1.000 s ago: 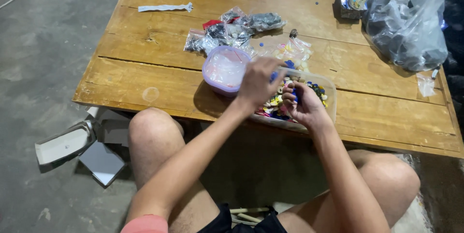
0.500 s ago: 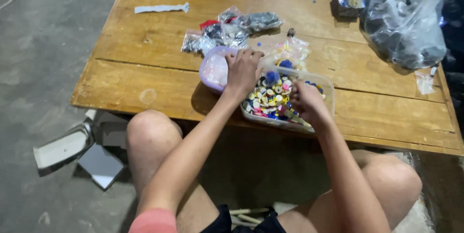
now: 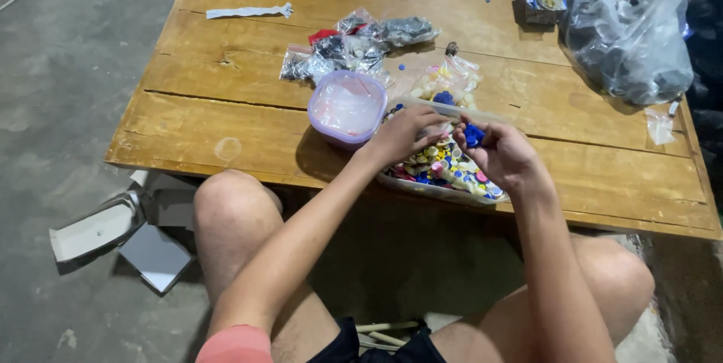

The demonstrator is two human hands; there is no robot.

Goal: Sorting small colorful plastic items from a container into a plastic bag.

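The left hand has moved off the purple tub, now uncovered at nine o'clock of it, and dips loosely curled fingers into the clear tray of coloured caps on the counter. The right hand pinches blue caps, suggesting sorting continues.

Place: home workshop or storeroom
Signs: bare concrete floor, rough plank table, plastic bags of small parts
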